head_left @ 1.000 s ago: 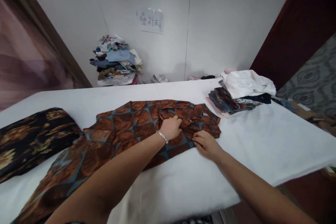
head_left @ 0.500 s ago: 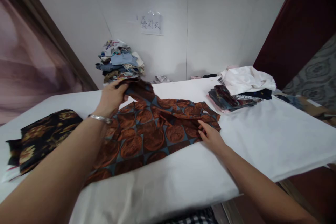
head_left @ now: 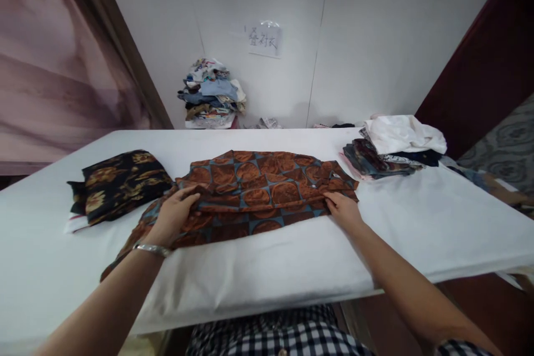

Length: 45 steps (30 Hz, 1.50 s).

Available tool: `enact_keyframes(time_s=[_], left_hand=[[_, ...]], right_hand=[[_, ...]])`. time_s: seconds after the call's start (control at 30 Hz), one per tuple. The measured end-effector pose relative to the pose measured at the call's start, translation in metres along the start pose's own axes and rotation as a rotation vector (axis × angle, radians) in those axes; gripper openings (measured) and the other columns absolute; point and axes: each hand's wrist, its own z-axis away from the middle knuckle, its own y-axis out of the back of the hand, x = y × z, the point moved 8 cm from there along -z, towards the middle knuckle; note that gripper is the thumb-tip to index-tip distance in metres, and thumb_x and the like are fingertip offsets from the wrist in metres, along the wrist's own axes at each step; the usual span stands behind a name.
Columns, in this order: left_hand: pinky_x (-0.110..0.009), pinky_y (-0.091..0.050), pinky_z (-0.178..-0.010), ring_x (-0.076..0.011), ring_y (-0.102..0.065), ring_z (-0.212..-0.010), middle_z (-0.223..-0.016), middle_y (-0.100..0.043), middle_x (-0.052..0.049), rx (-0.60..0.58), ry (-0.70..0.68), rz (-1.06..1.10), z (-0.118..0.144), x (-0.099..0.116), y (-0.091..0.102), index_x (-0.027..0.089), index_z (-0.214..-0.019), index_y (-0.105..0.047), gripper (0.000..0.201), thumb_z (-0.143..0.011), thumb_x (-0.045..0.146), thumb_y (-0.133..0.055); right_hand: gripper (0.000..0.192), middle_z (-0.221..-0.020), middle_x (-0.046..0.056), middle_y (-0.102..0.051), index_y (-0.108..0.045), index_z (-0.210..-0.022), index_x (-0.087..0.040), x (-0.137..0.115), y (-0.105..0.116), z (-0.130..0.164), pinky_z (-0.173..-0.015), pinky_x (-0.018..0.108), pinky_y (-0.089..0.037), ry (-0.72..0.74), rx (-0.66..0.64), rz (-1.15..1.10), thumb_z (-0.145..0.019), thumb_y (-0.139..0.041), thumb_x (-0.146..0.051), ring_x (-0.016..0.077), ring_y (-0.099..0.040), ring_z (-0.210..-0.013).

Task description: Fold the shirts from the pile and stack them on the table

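Observation:
A brown shirt with round rust patterns on teal (head_left: 258, 189) lies folded lengthwise across the white table (head_left: 417, 222). My left hand (head_left: 173, 214), with a silver bracelet on the wrist, pinches the folded edge at the shirt's left part. At the right end, near the collar, my right hand (head_left: 344, 208) presses down on the fabric. A loose part of the shirt trails toward the front left edge of the table.
A folded black garment with gold flowers (head_left: 117, 183) lies to the left. A stack of folded clothes topped with white (head_left: 392, 144) sits at the back right. A heap of clothes (head_left: 212, 94) rests against the wall under a paper sign (head_left: 263, 39).
My left hand lifted the shirt's far side, brought it toward me and laid it down, so the shirt is now folded over. My right hand stayed at the collar end.

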Motion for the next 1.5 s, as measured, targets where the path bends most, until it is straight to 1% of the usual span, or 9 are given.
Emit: enact_keyframes(time_s=[0.1,0.3,0.47,0.6,0.83,1.03,1.17,1.3,1.5], left_hand=[[-0.02,-0.046,-0.039,-0.009,-0.056,-0.046,-0.083,-0.067,-0.003,-0.05,0.04,0.119,0.004,0.008,0.002,0.021,-0.117,-0.061,0.042,-0.075,0.021,-0.06],[-0.025,-0.055,-0.057,-0.0134,-0.064,-0.067,-0.098,-0.068,-0.004,-0.005,-0.278,0.074,0.021,0.064,0.02,0.026,-0.13,-0.052,0.05,-0.08,0.036,-0.055],[-0.036,-0.053,-0.081,-0.0247,-0.067,-0.087,-0.095,-0.072,-0.004,-0.085,-0.319,-0.599,0.035,-0.01,0.022,0.025,-0.104,-0.067,0.037,-0.077,0.042,-0.049],[-0.046,-0.053,-0.073,-0.0335,-0.068,-0.079,-0.08,-0.073,-0.006,-0.13,-0.214,-0.969,0.044,-0.052,0.026,0.029,-0.101,-0.068,0.043,-0.077,0.053,-0.041],[-0.052,-0.052,-0.083,-0.0345,-0.065,-0.096,-0.097,-0.07,0.002,0.083,-0.577,-0.868,0.069,0.013,0.02,0.045,-0.092,-0.067,0.041,-0.077,0.062,-0.033],[-0.048,-0.04,-0.106,-0.0329,-0.051,-0.124,-0.13,-0.061,-0.006,-0.146,-0.752,-0.817,0.049,-0.032,-0.027,0.03,-0.113,-0.066,0.049,-0.074,0.053,-0.046],[-0.046,-0.038,-0.109,-0.031,-0.046,-0.13,-0.136,-0.056,-0.01,-0.214,-0.692,-0.881,0.038,-0.054,-0.025,0.021,-0.115,-0.066,0.052,-0.078,0.052,-0.046],[-0.041,-0.042,-0.106,-0.026,-0.055,-0.122,-0.132,-0.059,-0.009,-0.223,-0.641,-0.816,0.031,-0.028,-0.012,0.021,-0.114,-0.066,0.048,-0.086,0.051,-0.042],[-0.035,-0.04,-0.104,-0.0223,-0.057,-0.117,-0.123,-0.064,-0.006,-0.163,-0.607,-0.818,-0.026,0.027,-0.019,0.022,-0.11,-0.066,0.036,-0.087,0.041,-0.046]], right_hand=[[0.028,-0.103,0.005,-0.072,-0.069,-0.103,-0.023,-0.004,0.01,-0.013,-0.082,0.035,-0.052,0.006,0.036,-0.029,-0.087,-0.046,-0.027,0.0216,-0.067,-0.093],[0.025,-0.101,0.006,-0.071,-0.067,-0.1,-0.021,-0.007,0.042,-0.036,-0.082,0.032,-0.05,-0.029,0.103,-0.054,-0.085,-0.048,-0.026,0.0211,-0.065,-0.091],[0.022,-0.098,0.006,-0.071,-0.069,-0.094,-0.021,0.002,0.015,-0.004,-0.081,0.031,-0.049,-0.046,-0.216,0.032,-0.082,-0.05,-0.021,0.0204,-0.065,-0.09],[0.022,-0.095,0.005,-0.072,-0.071,-0.094,-0.022,0.018,0.01,0.017,-0.079,0.032,-0.051,-0.15,-0.279,-0.04,-0.083,-0.051,-0.024,0.0202,-0.066,-0.086],[0.029,-0.106,0.008,-0.068,-0.067,-0.107,-0.021,0.008,0.056,0.009,-0.088,0.037,-0.051,-0.072,0.138,-0.179,-0.089,-0.046,-0.03,0.0204,-0.063,-0.098],[0.042,-0.138,0.014,-0.052,-0.06,-0.125,-0.018,-0.001,0.006,0.016,-0.107,0.052,-0.035,0.003,-0.196,0.031,-0.089,-0.049,-0.037,0.0282,-0.043,-0.132],[0.046,-0.142,0.016,-0.047,-0.058,-0.128,-0.015,0.013,-0.002,0.019,-0.109,0.055,-0.032,-0.02,-0.172,0.072,-0.091,-0.046,-0.039,0.0303,-0.037,-0.136],[0.048,-0.148,0.012,-0.039,-0.054,-0.133,-0.02,0.006,0.005,0.009,-0.111,0.055,-0.029,0.083,-0.033,0.043,-0.091,-0.046,-0.043,0.0294,-0.027,-0.141],[0.054,-0.148,0.009,-0.04,-0.05,-0.137,-0.023,0.009,-0.037,0.01,-0.11,0.055,-0.031,0.108,-0.274,0.062,-0.091,-0.041,-0.051,0.0281,-0.032,-0.139]])
